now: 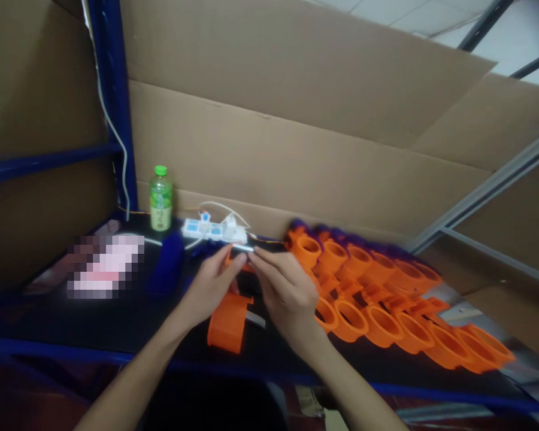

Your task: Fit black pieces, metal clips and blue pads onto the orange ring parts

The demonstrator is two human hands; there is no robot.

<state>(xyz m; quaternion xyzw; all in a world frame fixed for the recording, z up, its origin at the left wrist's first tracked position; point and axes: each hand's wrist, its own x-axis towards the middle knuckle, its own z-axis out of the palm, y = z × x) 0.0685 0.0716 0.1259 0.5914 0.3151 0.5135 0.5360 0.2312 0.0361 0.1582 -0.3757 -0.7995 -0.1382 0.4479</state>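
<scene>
My left hand [213, 281] is closed, with thumb and fingers pinching a small orange plastic part [229, 254]. My right hand [287, 287] meets it from the other side, its fingertips closed at the end of a thin whitish strip [243, 247]. How strip and part fit together is hidden behind the fingers. Just below my hands is an orange rounded plastic piece [228, 323]. A light grey strip [255, 319] sticks out beside it.
Rows of orange ring-shaped parts [384, 323] fill the right of the black table [103, 329]. At the back stand a green-capped bottle [160, 200] and a white power strip [215, 228] with cables. A dark blue object [166, 263] lies left. Cardboard [269, 149] walls the back.
</scene>
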